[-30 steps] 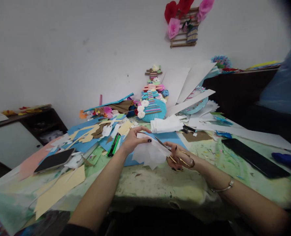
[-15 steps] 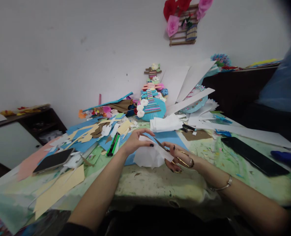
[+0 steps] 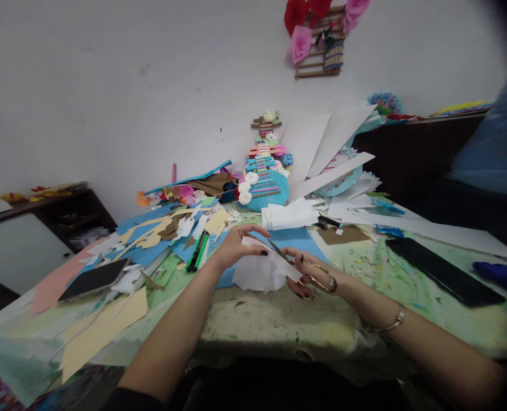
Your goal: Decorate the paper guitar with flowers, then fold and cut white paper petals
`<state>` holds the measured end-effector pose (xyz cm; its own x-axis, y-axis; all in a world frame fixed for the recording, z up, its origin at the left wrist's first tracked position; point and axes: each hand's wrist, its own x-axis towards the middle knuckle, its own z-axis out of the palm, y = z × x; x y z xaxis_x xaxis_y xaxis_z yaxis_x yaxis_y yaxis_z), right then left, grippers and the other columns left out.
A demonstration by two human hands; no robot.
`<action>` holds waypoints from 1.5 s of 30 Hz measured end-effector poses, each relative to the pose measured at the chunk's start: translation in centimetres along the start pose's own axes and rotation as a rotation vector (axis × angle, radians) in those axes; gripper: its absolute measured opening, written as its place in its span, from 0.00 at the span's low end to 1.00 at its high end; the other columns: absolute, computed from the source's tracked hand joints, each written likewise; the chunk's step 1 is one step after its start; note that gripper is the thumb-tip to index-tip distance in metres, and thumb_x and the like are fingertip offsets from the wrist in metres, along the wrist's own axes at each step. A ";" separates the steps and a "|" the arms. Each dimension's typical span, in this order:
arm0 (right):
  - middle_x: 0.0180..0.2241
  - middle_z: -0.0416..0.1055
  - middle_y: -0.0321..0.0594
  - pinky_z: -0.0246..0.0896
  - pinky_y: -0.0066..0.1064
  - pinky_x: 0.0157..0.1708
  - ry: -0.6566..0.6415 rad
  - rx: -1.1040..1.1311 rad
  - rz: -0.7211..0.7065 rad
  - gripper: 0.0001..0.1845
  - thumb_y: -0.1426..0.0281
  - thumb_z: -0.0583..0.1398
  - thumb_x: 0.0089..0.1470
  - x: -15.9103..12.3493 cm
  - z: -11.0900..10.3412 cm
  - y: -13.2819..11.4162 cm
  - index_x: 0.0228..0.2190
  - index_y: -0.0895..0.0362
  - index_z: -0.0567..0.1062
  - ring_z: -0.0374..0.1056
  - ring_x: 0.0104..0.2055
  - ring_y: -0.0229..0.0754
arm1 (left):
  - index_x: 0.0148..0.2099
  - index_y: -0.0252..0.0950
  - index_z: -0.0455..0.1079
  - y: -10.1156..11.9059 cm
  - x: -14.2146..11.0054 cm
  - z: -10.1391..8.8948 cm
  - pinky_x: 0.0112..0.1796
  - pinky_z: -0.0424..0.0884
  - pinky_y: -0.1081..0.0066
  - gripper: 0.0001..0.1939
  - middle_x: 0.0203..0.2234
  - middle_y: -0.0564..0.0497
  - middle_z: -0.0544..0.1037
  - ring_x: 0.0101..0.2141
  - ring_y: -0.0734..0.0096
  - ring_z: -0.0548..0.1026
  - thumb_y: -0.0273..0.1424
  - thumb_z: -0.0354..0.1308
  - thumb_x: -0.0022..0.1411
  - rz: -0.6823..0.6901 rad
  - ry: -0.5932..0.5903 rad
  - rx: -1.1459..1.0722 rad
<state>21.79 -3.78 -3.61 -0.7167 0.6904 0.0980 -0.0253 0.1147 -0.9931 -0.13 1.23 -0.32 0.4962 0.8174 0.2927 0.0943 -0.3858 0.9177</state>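
Note:
My left hand (image 3: 235,246) pinches the upper left edge of a folded piece of white paper (image 3: 257,274) held just above the table's near middle. My right hand (image 3: 311,275) has its fingers through the gold handles of a pair of scissors (image 3: 305,274), whose blades reach into the paper's right side. Both hands have dark-painted nails. A metal bangle (image 3: 386,324) sits on my right wrist. A blue sheet (image 3: 292,238) lies under and behind the paper.
The paint-stained table (image 3: 274,319) holds a heap of blue, tan and white paper scraps (image 3: 168,228), a green utility knife (image 3: 197,251), a phone (image 3: 94,278) at left, a black phone (image 3: 444,273) at right, a white paper stack (image 3: 290,216) and a blue paper guitar (image 3: 265,182) against the wall.
The white paper has been drawn in slightly and now bunches more between my hands. The scissors have advanced a little further into it. My hands stay in nearly the same place.

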 end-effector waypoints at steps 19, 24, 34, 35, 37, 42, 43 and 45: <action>0.09 0.56 0.20 0.48 0.20 0.09 0.078 0.042 0.056 0.40 0.36 0.56 0.36 0.1 0.5 -0.2 0.39 0.55 0.56 0.47 0.08 0.28 | 0.40 0.36 0.72 0.1 0.1 -0.2 0.31 0.69 0.72 0.19 0.28 0.51 0.79 0.27 0.68 0.76 0.30 0.68 0.43 0.019 -0.016 0.032; 0.08 0.53 0.20 0.46 0.20 0.09 0.094 -0.005 0.059 0.40 0.36 0.52 0.41 0.0 0.5 -0.5 0.42 0.56 0.55 0.46 0.08 0.29 | 0.40 0.35 0.72 0.0 0.1 -0.2 0.31 0.70 0.72 0.20 0.28 0.51 0.79 0.28 0.68 0.77 0.28 0.68 0.42 0.026 -0.007 0.028; 0.10 0.54 0.20 0.47 0.20 0.09 0.115 0.007 0.047 0.38 0.36 0.54 0.38 0.0 0.7 -1.1 0.37 0.55 0.57 0.46 0.08 0.28 | 0.43 0.32 0.70 0.0 0.1 -0.7 0.22 0.69 0.76 0.23 0.25 0.49 0.80 0.22 0.69 0.76 0.31 0.68 0.43 -0.009 0.034 -0.147; 0.10 0.53 0.20 0.46 0.20 0.09 0.123 0.003 0.051 0.39 0.36 0.54 0.38 0.0 0.7 -1.2 0.36 0.55 0.57 0.46 0.08 0.27 | 0.43 0.32 0.70 -0.1 0.1 -0.7 0.21 0.68 0.77 0.23 0.23 0.50 0.79 0.20 0.71 0.75 0.31 0.69 0.43 -0.007 0.048 -0.145; 0.10 0.53 0.20 0.48 0.20 0.09 0.138 -0.008 0.060 0.39 0.35 0.53 0.37 -0.1 0.8 -1.4 0.37 0.56 0.57 0.45 0.08 0.27 | 0.43 0.32 0.70 -0.2 0.2 -0.8 0.20 0.68 0.78 0.23 0.21 0.52 0.78 0.19 0.72 0.74 0.31 0.69 0.43 -0.011 0.051 -0.139; 0.13 0.57 0.23 0.49 0.20 0.09 0.161 -0.045 0.077 0.41 0.35 0.52 0.39 0.0 0.7 -1.1 0.41 0.56 0.57 0.48 0.09 0.27 | 0.43 0.32 0.71 -0.4 0.2 -0.6 0.20 0.68 0.77 0.23 0.21 0.51 0.78 0.19 0.71 0.74 0.30 0.69 0.42 -0.026 0.013 -0.117; 0.13 0.57 0.23 0.48 0.20 0.09 0.154 -0.048 0.072 0.41 0.35 0.52 0.39 0.0 0.6 -1.0 0.41 0.56 0.57 0.48 0.09 0.27 | 0.43 0.32 0.71 -0.4 0.2 -0.5 0.20 0.68 0.77 0.23 0.21 0.51 0.78 0.19 0.71 0.74 0.31 0.69 0.42 -0.028 0.011 -0.111; 0.13 0.56 0.23 0.46 0.19 0.08 0.140 -0.051 0.055 0.40 0.36 0.51 0.41 0.0 0.5 -0.9 0.41 0.56 0.57 0.48 0.09 0.27 | 0.43 0.33 0.71 -0.5 0.2 -0.5 0.19 0.67 0.77 0.23 0.21 0.51 0.78 0.19 0.70 0.75 0.31 0.69 0.42 -0.031 0.010 -0.103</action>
<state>21.43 -4.23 -2.77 -0.6119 0.7889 0.0556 0.0489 0.1078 -0.9930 -0.50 1.81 -0.59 0.4860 0.8325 0.2662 0.0195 -0.3148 0.9489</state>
